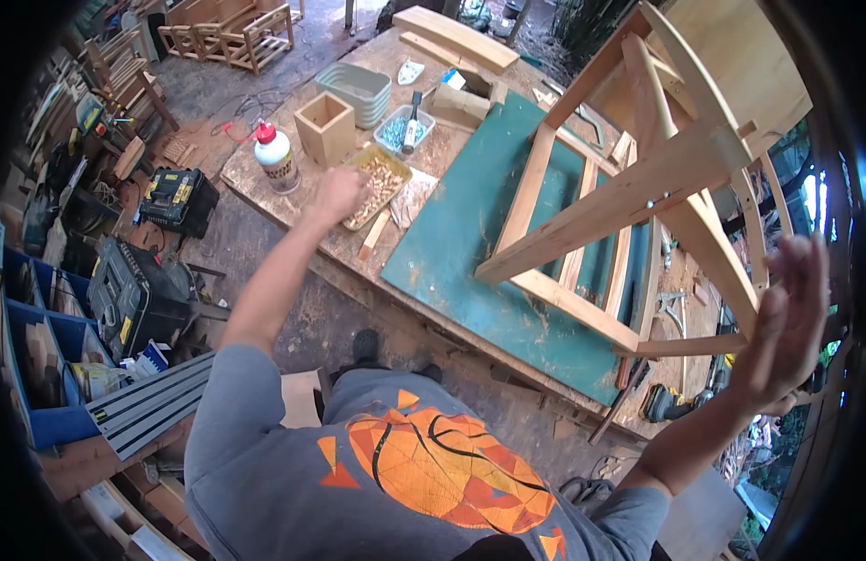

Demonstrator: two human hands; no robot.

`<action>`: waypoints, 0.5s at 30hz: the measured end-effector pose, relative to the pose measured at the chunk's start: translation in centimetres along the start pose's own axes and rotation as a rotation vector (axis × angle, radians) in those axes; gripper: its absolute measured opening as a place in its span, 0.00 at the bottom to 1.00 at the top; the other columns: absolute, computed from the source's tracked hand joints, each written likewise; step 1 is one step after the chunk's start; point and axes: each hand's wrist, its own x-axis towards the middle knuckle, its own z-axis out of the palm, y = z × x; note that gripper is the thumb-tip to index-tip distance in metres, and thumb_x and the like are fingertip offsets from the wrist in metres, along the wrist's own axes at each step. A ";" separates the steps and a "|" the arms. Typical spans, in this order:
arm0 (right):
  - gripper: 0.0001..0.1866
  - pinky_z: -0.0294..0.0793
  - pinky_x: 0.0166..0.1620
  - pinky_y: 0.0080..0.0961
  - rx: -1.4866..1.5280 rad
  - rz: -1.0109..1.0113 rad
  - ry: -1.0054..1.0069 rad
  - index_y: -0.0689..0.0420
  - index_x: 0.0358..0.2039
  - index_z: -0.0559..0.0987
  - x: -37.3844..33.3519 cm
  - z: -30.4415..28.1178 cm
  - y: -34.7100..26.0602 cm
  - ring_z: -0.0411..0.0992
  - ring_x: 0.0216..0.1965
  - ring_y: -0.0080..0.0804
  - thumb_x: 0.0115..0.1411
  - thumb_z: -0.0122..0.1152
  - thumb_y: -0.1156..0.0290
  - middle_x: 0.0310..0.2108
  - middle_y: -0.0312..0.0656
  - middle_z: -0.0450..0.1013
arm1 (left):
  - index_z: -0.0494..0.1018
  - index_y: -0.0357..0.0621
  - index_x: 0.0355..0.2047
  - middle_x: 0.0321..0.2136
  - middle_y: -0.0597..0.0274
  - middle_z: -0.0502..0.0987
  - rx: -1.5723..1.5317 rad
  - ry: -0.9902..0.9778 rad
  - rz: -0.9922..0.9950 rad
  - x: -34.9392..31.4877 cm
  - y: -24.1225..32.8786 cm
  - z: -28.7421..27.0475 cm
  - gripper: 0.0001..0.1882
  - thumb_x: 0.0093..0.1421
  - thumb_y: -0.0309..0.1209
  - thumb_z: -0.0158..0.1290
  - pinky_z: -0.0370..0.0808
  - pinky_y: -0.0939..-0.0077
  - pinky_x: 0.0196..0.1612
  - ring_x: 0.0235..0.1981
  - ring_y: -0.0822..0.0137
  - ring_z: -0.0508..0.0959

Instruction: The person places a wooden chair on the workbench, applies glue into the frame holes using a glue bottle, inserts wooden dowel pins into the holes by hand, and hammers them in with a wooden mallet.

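Wooden chair frame lies tipped on the green mat, and my right hand hovers just beside its curved back rail, fingers spread apart and holding nothing. Left of the mat, my left hand reaches into the tray of wooden dowels, fingers curled together; beyond it stands a glue bottle.

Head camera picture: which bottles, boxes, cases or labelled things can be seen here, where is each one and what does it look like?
Glue bottle: upright at the workbench's left corner, white with a red cap and a printed label.
Small box: far side of the bench, white and blue.
Tool case: on the floor left of the bench, black with yellow latches.
Clear tray: under the left hand, holding wooden pegs.
Right hand: open beside the wooden chair frame.
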 end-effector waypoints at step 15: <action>0.24 0.72 0.44 0.32 0.178 0.379 -0.003 0.67 0.56 0.75 -13.9 3.0 -1.3 0.71 0.34 0.33 0.59 0.65 0.76 0.44 0.51 0.73 | 0.80 0.37 0.49 0.50 0.41 0.80 0.063 -0.566 -0.352 6.2 0.8 3.7 0.19 0.60 0.33 0.55 0.79 0.58 0.55 0.54 0.49 0.81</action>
